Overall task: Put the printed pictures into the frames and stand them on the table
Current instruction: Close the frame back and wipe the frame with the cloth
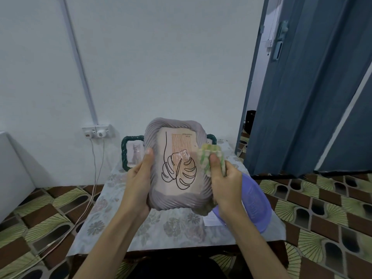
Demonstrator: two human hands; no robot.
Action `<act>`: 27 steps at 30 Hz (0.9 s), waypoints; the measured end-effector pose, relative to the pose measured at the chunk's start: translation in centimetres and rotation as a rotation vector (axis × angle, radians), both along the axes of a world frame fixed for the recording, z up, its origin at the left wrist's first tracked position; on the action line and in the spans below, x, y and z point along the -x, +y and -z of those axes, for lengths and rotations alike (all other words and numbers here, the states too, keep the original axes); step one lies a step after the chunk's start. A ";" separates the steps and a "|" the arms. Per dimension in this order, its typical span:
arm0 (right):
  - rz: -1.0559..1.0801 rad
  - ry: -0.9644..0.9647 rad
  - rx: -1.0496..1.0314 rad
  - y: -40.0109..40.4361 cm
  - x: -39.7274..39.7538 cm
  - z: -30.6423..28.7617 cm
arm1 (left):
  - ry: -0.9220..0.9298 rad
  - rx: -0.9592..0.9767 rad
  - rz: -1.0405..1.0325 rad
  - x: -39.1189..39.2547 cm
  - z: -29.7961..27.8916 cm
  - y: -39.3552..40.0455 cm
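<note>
Our left hand [138,178] grips the grey frame [177,200] by its left edge, thumb on the front rim, fingers curled behind. Our right hand [225,184] pinches a green-white cloth [209,158] w/ thumb on top, pressing it against the frame's right edge, approx. mid-height. The frame sits centre of the picture, held upright above the table, front toward us. Inside it is a print [179,164]: a black line-drawn leaf over an orange striped block, w/ glare on the glazing.

Below the frame, lower centre, is the table [112,228] under a pale floral cover. Just right of our right wrist a purple bowl [255,206] sits at the table's right edge, partly hidden by the hand. A white paper slip [211,219] lies beside it, under the frame's lower right corner.

Behind the grey frame, at the table's far side, a dark green frame [125,156] stands upright; its pic is blurred and we can't make it out.

Farther back, left of centre, a wall socket [97,131] has cables [94,178] running down to the patterned floor [322,208]. At the upper right is a blue door [302,87].
</note>
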State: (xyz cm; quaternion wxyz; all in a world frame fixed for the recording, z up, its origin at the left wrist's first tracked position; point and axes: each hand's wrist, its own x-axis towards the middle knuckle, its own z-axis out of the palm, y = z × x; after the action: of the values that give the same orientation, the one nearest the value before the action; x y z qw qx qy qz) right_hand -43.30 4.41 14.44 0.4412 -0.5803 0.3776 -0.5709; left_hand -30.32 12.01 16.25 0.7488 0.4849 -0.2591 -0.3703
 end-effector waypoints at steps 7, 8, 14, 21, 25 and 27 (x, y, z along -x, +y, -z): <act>-0.422 0.055 -0.145 -0.9 1.0 1.3 | -0.129 0.015 -0.031 -0.9 -0.2 0.1; -0.380 0.100 -0.092 -0.9 1.0 1.4 | -0.147 0.013 -0.024 -0.9 -0.2 0.2; -0.058 -0.092 -0.268 -1.3 -0.2 1.0 | -0.137 0.018 0.008 0.1 0.0 0.1; -0.290 -0.361 -0.557 -2.8 2.4 0.5 | -0.163 0.062 0.013 -0.7 -0.2 0.3; -0.503 -0.277 -0.399 -0.9 2.4 -0.4 | -0.163 0.076 0.018 -0.8 -0.6 0.1; -0.422 -0.284 -0.352 -0.4 1.8 -0.4 | -0.172 0.086 0.014 -0.7 -0.9 0.0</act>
State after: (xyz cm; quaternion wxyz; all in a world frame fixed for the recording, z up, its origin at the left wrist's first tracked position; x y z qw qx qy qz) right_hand -45.13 3.99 14.86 0.6921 -0.4750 0.2767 -0.4678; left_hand -29.62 12.01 17.15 0.7414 0.4804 -0.3412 -0.3211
